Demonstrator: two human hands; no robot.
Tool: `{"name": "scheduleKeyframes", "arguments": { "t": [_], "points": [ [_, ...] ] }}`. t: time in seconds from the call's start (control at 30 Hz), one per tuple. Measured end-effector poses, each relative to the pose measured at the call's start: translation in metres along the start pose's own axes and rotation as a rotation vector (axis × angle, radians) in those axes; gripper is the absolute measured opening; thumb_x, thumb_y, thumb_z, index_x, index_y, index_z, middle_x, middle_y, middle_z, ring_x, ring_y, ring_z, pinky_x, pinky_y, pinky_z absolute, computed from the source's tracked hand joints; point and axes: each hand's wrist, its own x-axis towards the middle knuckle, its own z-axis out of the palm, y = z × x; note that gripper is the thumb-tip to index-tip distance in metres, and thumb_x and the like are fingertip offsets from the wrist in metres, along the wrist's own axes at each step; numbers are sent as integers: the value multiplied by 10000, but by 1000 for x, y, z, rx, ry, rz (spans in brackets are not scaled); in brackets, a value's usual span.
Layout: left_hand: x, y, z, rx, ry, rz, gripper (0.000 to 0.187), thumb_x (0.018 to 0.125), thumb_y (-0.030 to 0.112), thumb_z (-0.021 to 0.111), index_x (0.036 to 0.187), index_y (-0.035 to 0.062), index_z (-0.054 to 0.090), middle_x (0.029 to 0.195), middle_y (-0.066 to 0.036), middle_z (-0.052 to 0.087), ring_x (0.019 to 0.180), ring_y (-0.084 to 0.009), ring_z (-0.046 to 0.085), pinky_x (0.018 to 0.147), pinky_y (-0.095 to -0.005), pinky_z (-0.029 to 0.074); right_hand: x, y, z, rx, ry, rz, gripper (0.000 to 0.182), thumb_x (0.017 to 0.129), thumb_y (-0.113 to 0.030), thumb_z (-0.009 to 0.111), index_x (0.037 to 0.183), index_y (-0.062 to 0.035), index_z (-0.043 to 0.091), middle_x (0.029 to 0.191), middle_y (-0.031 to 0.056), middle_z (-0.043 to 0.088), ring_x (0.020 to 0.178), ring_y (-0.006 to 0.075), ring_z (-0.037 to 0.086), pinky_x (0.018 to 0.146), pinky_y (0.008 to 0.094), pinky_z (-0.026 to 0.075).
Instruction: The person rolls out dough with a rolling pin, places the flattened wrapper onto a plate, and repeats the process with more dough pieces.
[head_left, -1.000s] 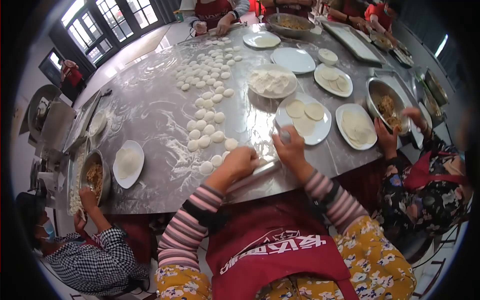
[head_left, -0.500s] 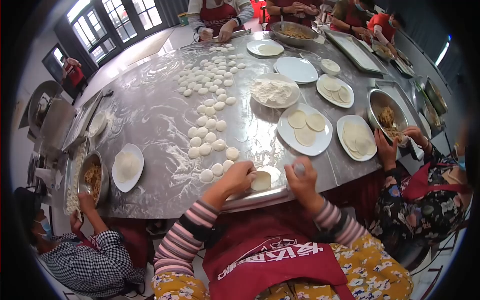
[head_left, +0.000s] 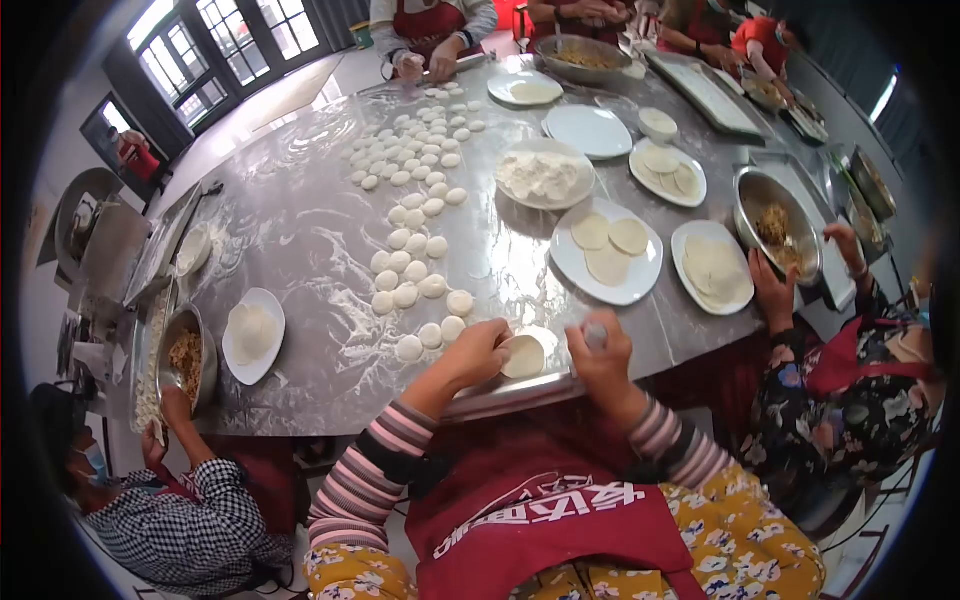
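Observation:
At the near edge of the steel table (head_left: 300,310), my left hand (head_left: 474,354) is closed, its fingertips pinching the left edge of a thin round dough wrapper (head_left: 523,357). To the right of the wrapper, my right hand (head_left: 606,364) is wrapped round a rolling pin (head_left: 596,337). Only the pin's pale end shows clearly above the fist; the rest is mostly hidden. Just beyond my left hand lie several flattened dough pieces (head_left: 430,335). Past my right hand stands a white plate (head_left: 640,280) with three rolled wrappers on it.
A bowl of flour (head_left: 545,178) stands mid-table, and another plate of wrappers (head_left: 713,268) sits to the right. Co-workers flank me: one at the left by a filling bowl (head_left: 200,345), one at the right by a steel bowl (head_left: 745,215). More people stand at the far side.
The wrapper has shifted slightly by my left fingers and shows a rounder outline. My hands stay nearly in place. The right co-worker's far hand has lifted away from the steel bowl.

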Motion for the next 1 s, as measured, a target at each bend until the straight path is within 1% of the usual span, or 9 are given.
{"name": "scheduleKeyframes", "arguments": {
  "t": [0.07,0.1,0.27,0.33,0.4,0.47,0.53,0.6,1.0],
  "points": [
    [1,9,3,130,47,89,162,789,104,576,857,-42,565,733,-196,593,664,-269,578,647,-351,454,24,12,21,-31,50,-94,191,738,-44,687,799,-43,506,607,146,536,513,310,555,476,359,433],
    [5,12,3,156,82,69,186,801,145,550,868,-23,598,823,-246,621,793,-389,604,710,-431,458,37,19,34,-26,56,-118,193,739,-47,687,804,-45,505,608,148,538,517,312,555,477,360,434],
    [19,5,-1,112,55,64,169,793,138,557,831,-20,608,796,-236,624,765,-379,606,690,-423,461,34,18,33,-14,38,-84,206,732,-53,697,809,-43,506,611,146,543,534,320,554,485,369,437],
    [13,-5,-2,58,66,54,131,780,101,558,818,-20,589,773,-221,619,750,-359,602,678,-410,458,15,14,4,-353,-65,-443,210,728,-40,701,808,-33,507,617,116,523,518,273,560,471,362,434],
    [4,-7,-3,-8,78,36,108,774,73,550,827,-20,565,774,-211,613,755,-341,598,676,-399,454,-5,0,-4,14,-2,-37,223,720,-37,708,824,-31,511,626,107,520,516,257,560,469,361,434],
    [-2,-6,3,-51,38,70,71,771,29,545,827,-14,542,750,-84,571,678,-164,527,619,-303,439,4,10,5,-153,-15,-150,227,717,-35,708,831,-33,512,619,116,525,510,277,555,473,359,434],
    [4,4,5,-8,68,101,96,777,50,550,843,-19,552,744,-118,585,684,-181,547,643,-308,445,29,18,28,-36,48,-124,221,725,-28,690,850,-47,508,598,136,529,515,325,556,476,374,429],
    [12,8,8,72,145,72,145,793,97,538,881,-15,567,802,-210,620,799,-371,598,712,-421,456,45,20,43,-28,24,-89,228,724,-32,691,853,-48,503,603,138,535,527,326,565,479,381,431],
    [9,0,4,53,72,128,135,798,105,560,839,-23,573,708,-165,588,664,-256,570,640,-344,450,38,23,39,-48,69,-147,228,717,-52,706,810,-41,498,585,110,518,509,303,556,475,355,430]
  ]
}}
